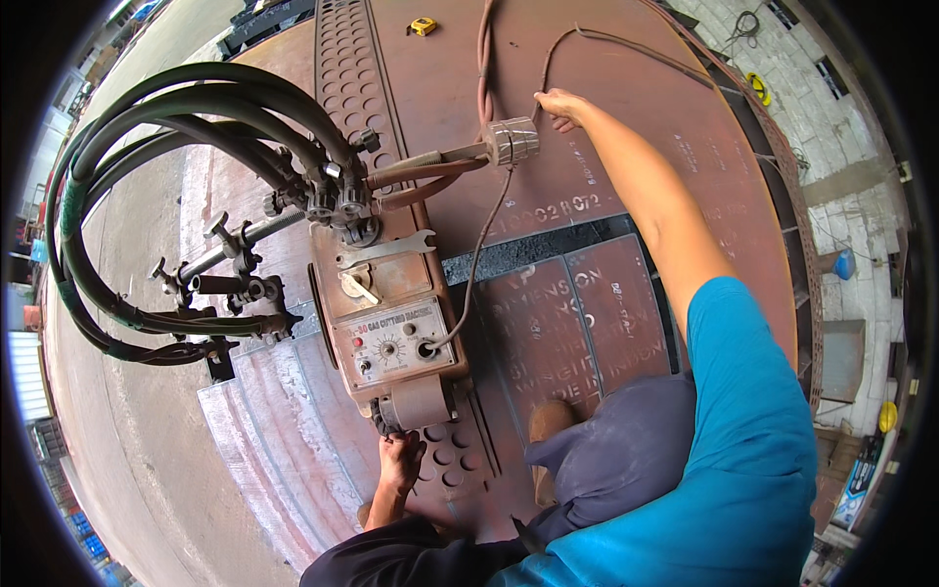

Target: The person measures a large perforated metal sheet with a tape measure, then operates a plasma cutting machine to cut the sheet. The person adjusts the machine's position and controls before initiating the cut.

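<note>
A rust-coloured gas cutting machine (391,323) rides on a perforated steel track (350,73) laid over a large steel plate (587,59). My left hand (401,458) curls around the machine's rounded near end, just above the track. My right hand (559,104) is stretched far forward and pinches a thin brown cable (606,39) lying on the plate. That cable runs past a tape-wrapped connector (512,140) and down to a socket on the machine's control panel (394,350). An open-ended spanner (386,247) lies on top of the machine.
Thick black hoses (117,176) loop out to the left from the torch valves (328,196). A yellow tape measure (423,26) lies far ahead on the plate. My brown shoe (548,421) rests on smaller cut plates (606,313). Concrete floor lies left; a block wall stands to the right.
</note>
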The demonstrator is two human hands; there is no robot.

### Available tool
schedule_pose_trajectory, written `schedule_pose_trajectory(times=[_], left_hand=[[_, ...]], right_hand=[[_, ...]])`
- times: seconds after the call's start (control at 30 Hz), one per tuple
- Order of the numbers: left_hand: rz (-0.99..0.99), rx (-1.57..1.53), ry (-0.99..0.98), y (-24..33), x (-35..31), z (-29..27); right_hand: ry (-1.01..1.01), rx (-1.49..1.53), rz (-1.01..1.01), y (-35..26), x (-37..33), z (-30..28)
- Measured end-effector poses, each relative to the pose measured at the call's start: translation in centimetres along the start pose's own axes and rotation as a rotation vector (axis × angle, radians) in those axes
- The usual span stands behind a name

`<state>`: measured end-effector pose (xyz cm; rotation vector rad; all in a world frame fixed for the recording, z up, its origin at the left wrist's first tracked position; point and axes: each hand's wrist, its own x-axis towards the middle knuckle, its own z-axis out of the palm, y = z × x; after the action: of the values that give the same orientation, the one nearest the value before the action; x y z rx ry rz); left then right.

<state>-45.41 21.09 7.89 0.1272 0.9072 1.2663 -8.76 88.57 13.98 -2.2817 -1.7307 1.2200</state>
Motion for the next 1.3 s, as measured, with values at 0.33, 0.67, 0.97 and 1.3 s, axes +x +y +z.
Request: schedule_pose_trajectory(times=[0.33,0.67,0.97,1.3], left_hand=[[-0.067,0.097,0.194,0.6,0.0,1.5],[-0.012,0.131,0.224,0.3,-0.2,1.4],[0.016,0.110,0.152,0.4,-0.5,1.1],[0.040,0.128,0.144,-0.4,0.1,0.2]], right_hand=[[-0.298,0.156,-0.034,-7.6,5.2,4.8],[-0.110,0.397,-0.069,-3.2,2.4,3.2],[0.271,0.485,-0.113,4.4,-5.2,1.3],[0.260,0.744,0.131,13.0,-13.8,7.4]])
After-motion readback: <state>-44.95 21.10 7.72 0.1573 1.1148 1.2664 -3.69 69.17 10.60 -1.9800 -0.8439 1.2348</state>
